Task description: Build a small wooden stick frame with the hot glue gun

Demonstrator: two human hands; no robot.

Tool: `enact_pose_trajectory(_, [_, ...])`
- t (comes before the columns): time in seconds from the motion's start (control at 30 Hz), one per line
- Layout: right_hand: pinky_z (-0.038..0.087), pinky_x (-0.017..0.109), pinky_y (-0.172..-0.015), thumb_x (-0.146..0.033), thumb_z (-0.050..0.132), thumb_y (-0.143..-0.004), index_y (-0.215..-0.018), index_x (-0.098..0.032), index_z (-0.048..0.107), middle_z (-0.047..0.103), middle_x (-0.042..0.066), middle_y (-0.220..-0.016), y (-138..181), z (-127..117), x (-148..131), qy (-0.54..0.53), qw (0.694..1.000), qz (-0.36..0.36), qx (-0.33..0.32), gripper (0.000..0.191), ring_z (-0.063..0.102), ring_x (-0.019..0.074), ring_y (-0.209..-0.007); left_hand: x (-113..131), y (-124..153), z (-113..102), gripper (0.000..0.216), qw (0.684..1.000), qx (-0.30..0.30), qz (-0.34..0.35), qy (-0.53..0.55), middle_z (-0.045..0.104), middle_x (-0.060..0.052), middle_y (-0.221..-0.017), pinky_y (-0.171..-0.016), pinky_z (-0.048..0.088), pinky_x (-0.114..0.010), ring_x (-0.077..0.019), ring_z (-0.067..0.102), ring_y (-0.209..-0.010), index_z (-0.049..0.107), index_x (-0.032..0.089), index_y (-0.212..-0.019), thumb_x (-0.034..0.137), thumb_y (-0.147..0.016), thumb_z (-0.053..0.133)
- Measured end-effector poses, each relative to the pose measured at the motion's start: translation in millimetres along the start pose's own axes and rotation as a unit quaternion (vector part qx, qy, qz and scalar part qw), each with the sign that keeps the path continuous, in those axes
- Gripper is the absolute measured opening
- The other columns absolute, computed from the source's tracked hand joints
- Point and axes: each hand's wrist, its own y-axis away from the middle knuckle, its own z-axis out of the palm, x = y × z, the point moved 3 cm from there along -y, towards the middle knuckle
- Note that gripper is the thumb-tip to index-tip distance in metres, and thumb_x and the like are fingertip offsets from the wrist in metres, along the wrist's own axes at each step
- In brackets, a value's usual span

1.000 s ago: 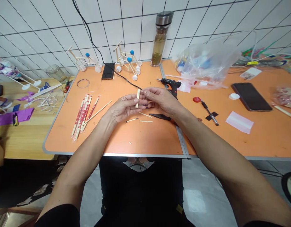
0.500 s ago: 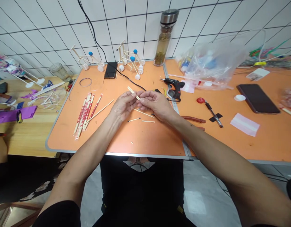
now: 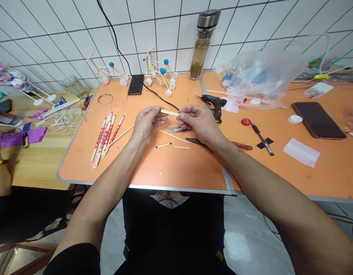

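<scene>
Both hands hold short pale wooden sticks [image 3: 170, 112] level above the orange table, one end in each hand; they look like two pieces side by side. My left hand [image 3: 148, 121] pinches the left end between thumb and fingers. At the right end, my right hand [image 3: 198, 120] grips with thumb and fingertips. Beneath the hands lie scissors [image 3: 176, 130], partly covered by my right hand. A longer wooden stick [image 3: 174, 136], a short stick with dark ends [image 3: 164, 145] and a short plain stick [image 3: 181, 148] rest on the tabletop just below.
Wrapped chopsticks [image 3: 104, 137] lie left. Behind stand stick models with blue balls [image 3: 162, 70], a phone [image 3: 135, 84] and a glass bottle [image 3: 201, 49]. A glue gun [image 3: 213, 103], pen [image 3: 262, 138] and plastic bag [image 3: 259, 78] are rightward. Another person's arm [image 3: 1, 168] shows far left.
My hands have moved apart, turning the sticks from slanted to nearly level between them. The scissors underneath have come into view. The camera view has shifted slightly.
</scene>
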Motion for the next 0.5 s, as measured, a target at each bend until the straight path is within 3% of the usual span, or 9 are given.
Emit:
enact_pose_trajectory(0.3, [0.065, 0.025, -0.064, -0.04, 0.101, -0.075, -0.093, -0.021, 0.077, 0.077, 0.0, -0.083, -1, -3, -10, 0.05, 0.997, -0.059, 0.018, 0.035, 0.073, 0.013, -0.07, 1, 3, 1, 0.025, 0.999, 0.004, -0.017, -0.033, 0.081, -0.003, -0.078, -0.062, 0.057, -0.019, -0.0096, 0.072, -0.061, 0.07, 0.016, -0.086, 0.033, -0.095, 0.086])
enact_pose_trajectory(0.5, [0.066, 0.025, -0.066, -0.044, 0.102, -0.073, -0.098, -0.022, 0.077, 0.077, 0.001, -0.087, -2, -5, -10, 0.042, 0.997, -0.057, 0.024, 0.042, 0.074, 0.0138, -0.072, 3, 6, 3, 0.027, 0.998, 0.008, 0.001, -0.057, 0.081, -0.003, -0.078, -0.06, 0.056, -0.018, -0.009, 0.071, -0.059, 0.07, 0.016, -0.084, 0.033, -0.094, 0.089])
